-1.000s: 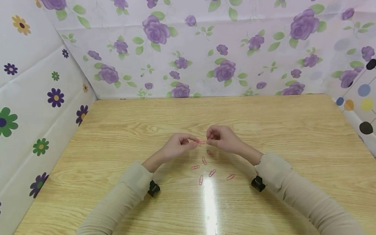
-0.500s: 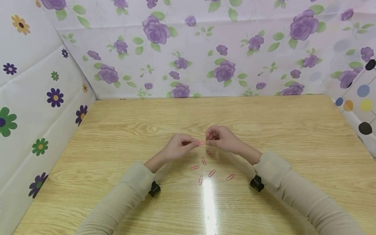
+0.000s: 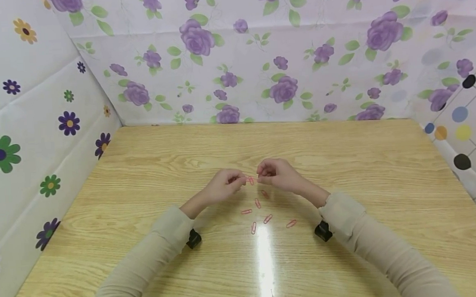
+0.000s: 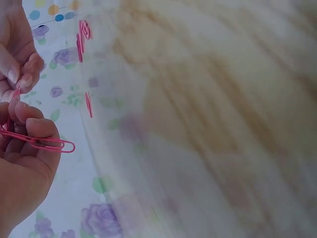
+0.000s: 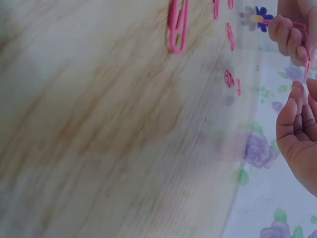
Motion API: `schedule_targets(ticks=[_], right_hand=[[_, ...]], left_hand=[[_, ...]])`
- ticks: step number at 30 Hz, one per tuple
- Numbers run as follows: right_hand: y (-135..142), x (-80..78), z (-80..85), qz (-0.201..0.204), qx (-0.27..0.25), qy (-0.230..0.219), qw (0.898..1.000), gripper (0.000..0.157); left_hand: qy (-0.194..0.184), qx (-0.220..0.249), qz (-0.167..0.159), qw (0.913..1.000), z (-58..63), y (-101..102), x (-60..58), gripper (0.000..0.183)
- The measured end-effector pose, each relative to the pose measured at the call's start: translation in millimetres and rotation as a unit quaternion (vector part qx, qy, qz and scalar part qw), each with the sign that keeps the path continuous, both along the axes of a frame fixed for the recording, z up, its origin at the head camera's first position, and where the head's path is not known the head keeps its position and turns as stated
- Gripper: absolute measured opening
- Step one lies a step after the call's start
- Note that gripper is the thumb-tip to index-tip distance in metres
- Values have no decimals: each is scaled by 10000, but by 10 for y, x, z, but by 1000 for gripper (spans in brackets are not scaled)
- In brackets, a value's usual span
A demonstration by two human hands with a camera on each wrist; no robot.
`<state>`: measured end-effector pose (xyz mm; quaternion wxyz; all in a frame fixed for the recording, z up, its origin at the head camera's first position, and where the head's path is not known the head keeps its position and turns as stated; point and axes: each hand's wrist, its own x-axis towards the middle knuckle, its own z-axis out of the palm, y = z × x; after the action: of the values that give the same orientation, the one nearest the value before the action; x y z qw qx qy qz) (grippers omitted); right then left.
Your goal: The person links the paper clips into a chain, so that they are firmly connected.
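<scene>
My left hand point(image 3: 224, 184) pinches pink paper clips above the middle of the table. In the left wrist view, a short chain of paper clips point(image 4: 37, 141) lies across its curled fingers, one end sticking out past them. Facing it in the head view, my right hand point(image 3: 280, 175) pinches the end of a pink paper clip point(image 5: 307, 67), which spans the small gap between both hands' fingertips in the right wrist view. Whether that clip is hooked into the chain is hidden by the fingers.
Several loose pink paper clips lie on the wooden table point(image 3: 161, 157) below the hands, among them one near the right hand point(image 3: 265, 193) and one farther right point(image 3: 291, 223). Flowered cloth point(image 3: 233, 76) rises behind the table and patterned sheets flank it.
Both hands shift slightly left in the head view, the right one a little more at first. A paper clip shows more plainly between the fingertips now. The loose clips stay put.
</scene>
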<state>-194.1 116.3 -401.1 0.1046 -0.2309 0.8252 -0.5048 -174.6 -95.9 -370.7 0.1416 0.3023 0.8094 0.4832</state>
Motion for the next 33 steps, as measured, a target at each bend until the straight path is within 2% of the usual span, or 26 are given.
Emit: schedule_targets(ticks=[6,14,20,28,33], right_hand=[[-2,-105,-6,-1,560,230,9982,14],[-20,-274,10,294,1184,411,9917,17],[-42,-403,-48,532,1608,633,9835,23],[-37,-555,-146,865,1798,406,9791,37],[-76,-595,-211,1223,1926,623,9716,40]], left_hand=[[-89,-76,-5,9999,1,-58,-21,19],[-105,-19,17,9999,-1,-96,-40,19],[-181,-88,80,9998,7,-107,-53,19],[-399,-101,35,9991,13,-112,-83,18],[-444,-91,95,9989,41,-128,-81,18]])
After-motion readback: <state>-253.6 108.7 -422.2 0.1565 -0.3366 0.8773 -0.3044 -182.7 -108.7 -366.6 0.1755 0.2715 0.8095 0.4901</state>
